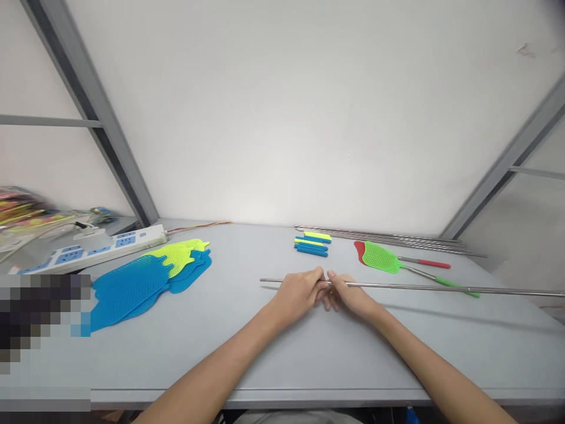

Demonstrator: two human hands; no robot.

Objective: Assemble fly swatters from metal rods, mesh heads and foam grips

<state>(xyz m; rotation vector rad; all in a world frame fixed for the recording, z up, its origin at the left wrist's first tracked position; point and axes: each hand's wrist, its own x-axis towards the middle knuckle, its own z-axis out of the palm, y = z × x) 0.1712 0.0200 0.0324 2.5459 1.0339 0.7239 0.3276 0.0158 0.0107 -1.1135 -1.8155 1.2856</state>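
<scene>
A long, thin telescopic metal rod (424, 287) runs sideways above the table, its narrow tip pointing left and its thicker end leaving the view at the right. My left hand (302, 290) is closed around it near the narrow end. Close beside, my right hand (346, 291) grips the same rod with thumb and fingers. Beyond the hands lie several blue and yellow handle sleeves (312, 250). Behind the rod on the right rest a green fly swatter (382, 257) and a red one (359, 252), both with metal shafts and coloured grips.
Blue swatter heads (132, 288) and yellow swatter heads (179, 256) are piled at the left. Behind them stands a white power strip (152, 235) with a plug. More metal rods (397, 239) lie along the back wall. Grey frame posts (95, 106) flank the table (265, 365).
</scene>
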